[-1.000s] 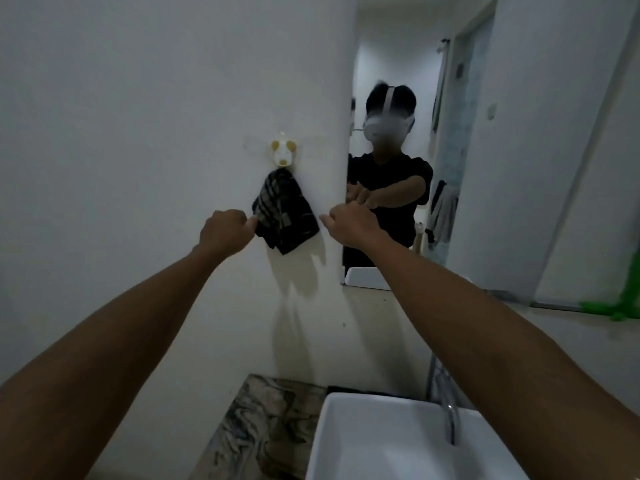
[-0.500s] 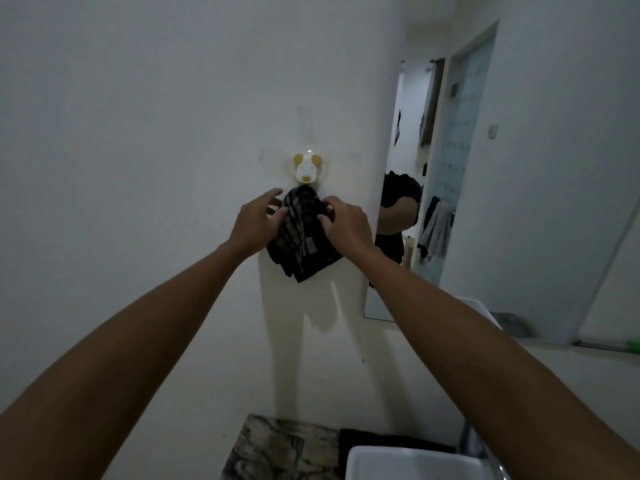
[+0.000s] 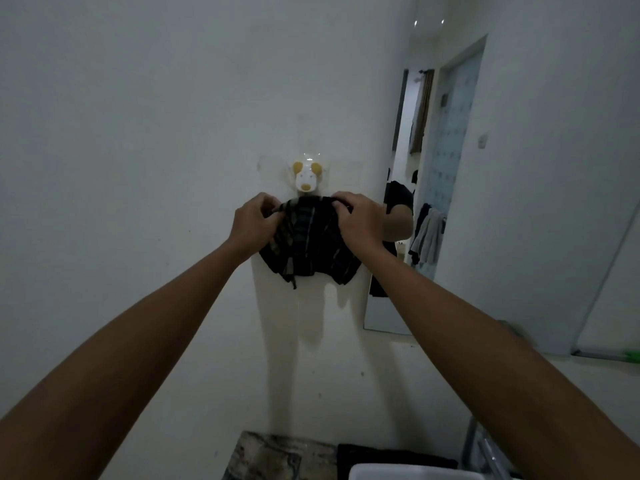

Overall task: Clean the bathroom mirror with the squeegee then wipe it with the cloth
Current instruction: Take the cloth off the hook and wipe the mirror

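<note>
A dark checked cloth (image 3: 306, 247) hangs on the white wall under a small dog-shaped hook (image 3: 306, 178). My left hand (image 3: 254, 223) grips the cloth's upper left edge and my right hand (image 3: 360, 221) grips its upper right edge, holding the top stretched wide. The bathroom mirror (image 3: 512, 202) fills the wall to the right, with its left edge just past my right hand. A bit of green, perhaps the squeegee (image 3: 630, 356), shows at the far right edge by the mirror's bottom.
A white sink (image 3: 398, 472) and a metal tap (image 3: 485, 448) are at the bottom right. A marbled counter (image 3: 277, 459) lies left of the sink. The mirror reflects a doorway and hanging towels (image 3: 427, 237).
Both hands went from beside the hanging cloth to gripping its top edge, and the cloth is now spread wider. The view has turned left, so less of the mirror shows.
</note>
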